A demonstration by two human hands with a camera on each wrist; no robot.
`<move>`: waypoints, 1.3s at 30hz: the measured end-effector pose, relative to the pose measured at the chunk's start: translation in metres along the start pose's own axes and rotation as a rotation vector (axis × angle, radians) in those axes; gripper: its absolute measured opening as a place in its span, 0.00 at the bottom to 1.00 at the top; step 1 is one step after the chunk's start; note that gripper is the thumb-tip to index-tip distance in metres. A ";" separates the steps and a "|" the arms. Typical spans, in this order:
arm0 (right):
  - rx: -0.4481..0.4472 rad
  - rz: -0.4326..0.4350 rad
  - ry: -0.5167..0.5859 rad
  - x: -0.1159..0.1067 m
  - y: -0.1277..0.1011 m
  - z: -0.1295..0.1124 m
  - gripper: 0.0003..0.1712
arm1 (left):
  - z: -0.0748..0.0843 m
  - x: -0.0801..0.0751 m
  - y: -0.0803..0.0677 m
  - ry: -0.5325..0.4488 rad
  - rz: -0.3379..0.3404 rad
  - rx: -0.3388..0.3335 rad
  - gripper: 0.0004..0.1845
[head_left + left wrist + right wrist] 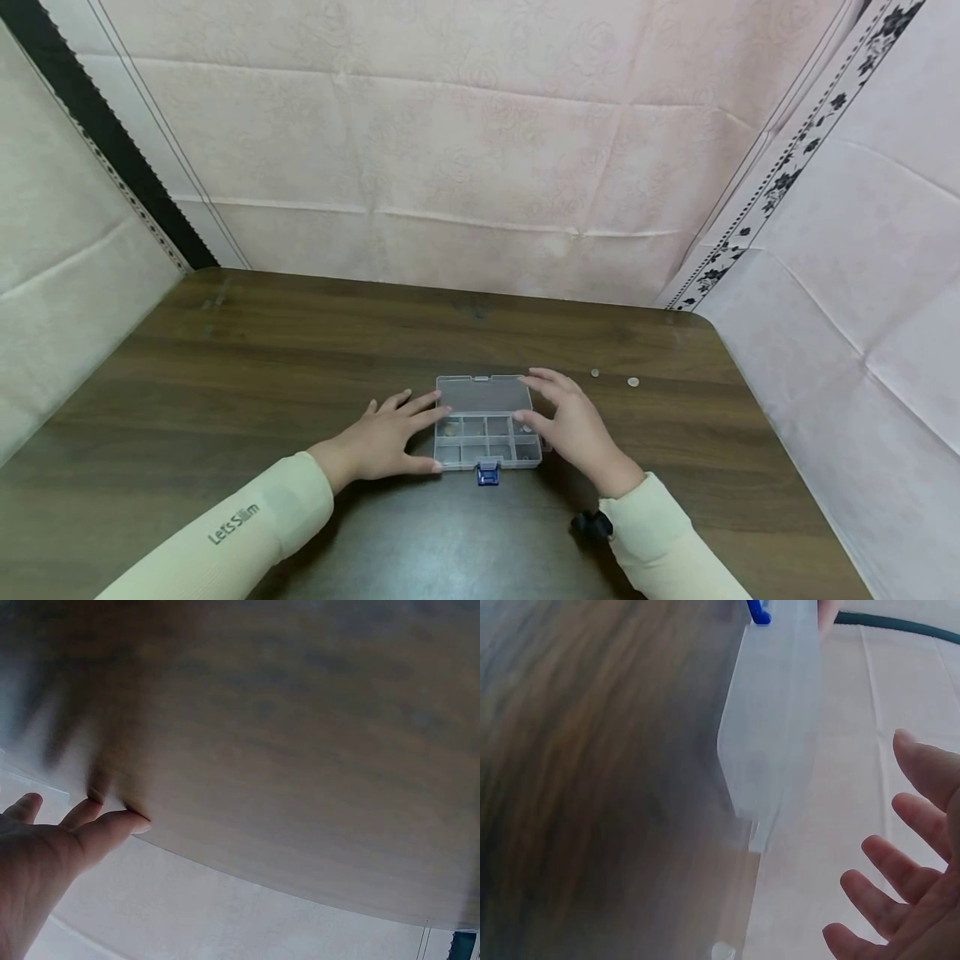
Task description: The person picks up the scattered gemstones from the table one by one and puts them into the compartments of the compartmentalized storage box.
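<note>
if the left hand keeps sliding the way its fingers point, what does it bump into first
Most likely the clear compartment box. The left hand lies flat on the table, fingers aimed right, with its fingertips already at the box's left wall. Whether they touch it cannot be told.

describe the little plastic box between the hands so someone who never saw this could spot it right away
On the dark wooden table, look near the front edge, between the left hand and the right hand. There sits a clear plastic organizer box, lid open, its inside split into small compartments. Its blue latch at the front sets it apart from the two small round pieces lying off to the right.
</note>
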State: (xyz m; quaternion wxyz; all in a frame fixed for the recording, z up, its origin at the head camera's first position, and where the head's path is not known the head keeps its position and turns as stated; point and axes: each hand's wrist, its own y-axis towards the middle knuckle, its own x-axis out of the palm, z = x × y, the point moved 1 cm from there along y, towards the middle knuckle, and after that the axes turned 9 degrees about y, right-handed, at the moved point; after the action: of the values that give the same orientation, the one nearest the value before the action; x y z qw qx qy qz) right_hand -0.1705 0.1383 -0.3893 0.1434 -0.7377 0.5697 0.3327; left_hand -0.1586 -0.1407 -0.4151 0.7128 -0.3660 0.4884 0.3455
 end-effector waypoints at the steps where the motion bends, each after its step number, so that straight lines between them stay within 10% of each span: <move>1: 0.005 0.006 0.005 -0.001 0.000 0.001 0.30 | 0.000 0.000 0.000 -0.001 -0.002 -0.001 0.44; 39: 0.200 -0.033 0.003 -0.027 0.007 0.051 0.23 | 0.001 0.000 0.000 0.013 0.001 -0.004 0.44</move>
State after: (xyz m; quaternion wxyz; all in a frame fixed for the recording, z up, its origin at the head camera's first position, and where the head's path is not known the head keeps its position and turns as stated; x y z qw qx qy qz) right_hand -0.1977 0.1867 -0.4082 0.2207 -0.7296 0.5879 0.2707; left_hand -0.1580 -0.1404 -0.4150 0.7088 -0.3696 0.4923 0.3445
